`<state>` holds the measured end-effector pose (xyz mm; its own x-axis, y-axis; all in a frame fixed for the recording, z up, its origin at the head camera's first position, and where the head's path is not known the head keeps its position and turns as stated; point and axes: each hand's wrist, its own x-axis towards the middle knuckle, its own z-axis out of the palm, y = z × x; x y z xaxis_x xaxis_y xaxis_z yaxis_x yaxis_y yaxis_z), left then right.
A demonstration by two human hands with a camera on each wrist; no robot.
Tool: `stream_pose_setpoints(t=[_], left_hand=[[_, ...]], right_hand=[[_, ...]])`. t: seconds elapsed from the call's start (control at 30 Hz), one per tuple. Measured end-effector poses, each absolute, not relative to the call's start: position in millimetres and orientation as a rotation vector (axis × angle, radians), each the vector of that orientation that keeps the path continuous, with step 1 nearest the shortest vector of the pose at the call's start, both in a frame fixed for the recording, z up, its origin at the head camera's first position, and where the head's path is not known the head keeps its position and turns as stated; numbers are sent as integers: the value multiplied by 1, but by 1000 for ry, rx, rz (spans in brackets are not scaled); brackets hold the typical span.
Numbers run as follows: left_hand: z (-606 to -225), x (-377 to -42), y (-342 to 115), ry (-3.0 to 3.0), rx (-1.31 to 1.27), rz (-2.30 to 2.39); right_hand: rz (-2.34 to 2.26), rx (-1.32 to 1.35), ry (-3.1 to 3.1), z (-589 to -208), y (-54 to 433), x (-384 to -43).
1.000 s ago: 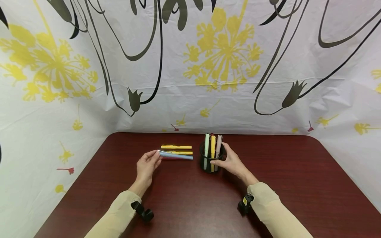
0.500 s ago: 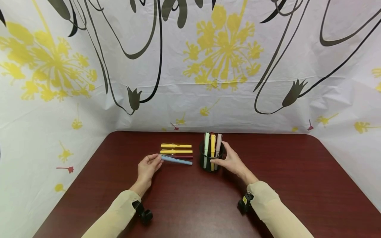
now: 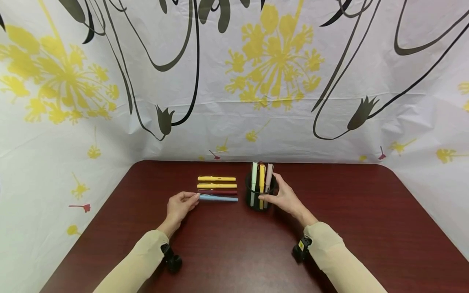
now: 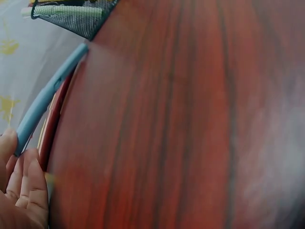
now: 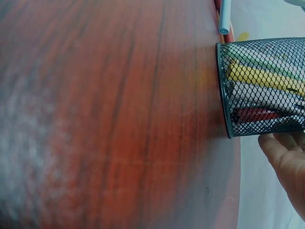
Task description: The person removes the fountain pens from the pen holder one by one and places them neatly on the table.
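In the head view my left hand pinches the left end of a light blue pen between thumb and fingers. The pen lies level along the near side of a row: a dark red pen, then a yellow pen and another yellow pen farthest back. To the right, my right hand grips a black mesh pen cup, thumb in front and fingers around its far side. Upright in the cup stand a pale green pen, a yellow one, a greyish pink one and a red one.
The dark red-brown wooden table has rounded back corners. A white cloth with yellow and grey plant prints hangs right behind its back edge and along both sides. Each wrist carries a small black camera.
The blue pen, in my left hand, has come toward me from over the row, tilted, then levelled beside the dark red pen, which now shows. My right hand has stayed on the cup.
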<state>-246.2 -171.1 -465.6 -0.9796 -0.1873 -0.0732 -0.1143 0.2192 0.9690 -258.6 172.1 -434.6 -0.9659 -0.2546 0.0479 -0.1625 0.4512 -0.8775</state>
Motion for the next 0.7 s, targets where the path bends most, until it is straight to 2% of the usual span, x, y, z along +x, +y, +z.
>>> stream_pose_setpoints(t=[0.47, 0.7], left_hand=[[-465, -255, -186, -2680, -79, -1298], [-467, -256, -188, -2625, -182, -1233]], right_hand=[[-1547, -388, 2607, -435, 173, -259], [-1544, -382, 2616, -436, 173, -259]])
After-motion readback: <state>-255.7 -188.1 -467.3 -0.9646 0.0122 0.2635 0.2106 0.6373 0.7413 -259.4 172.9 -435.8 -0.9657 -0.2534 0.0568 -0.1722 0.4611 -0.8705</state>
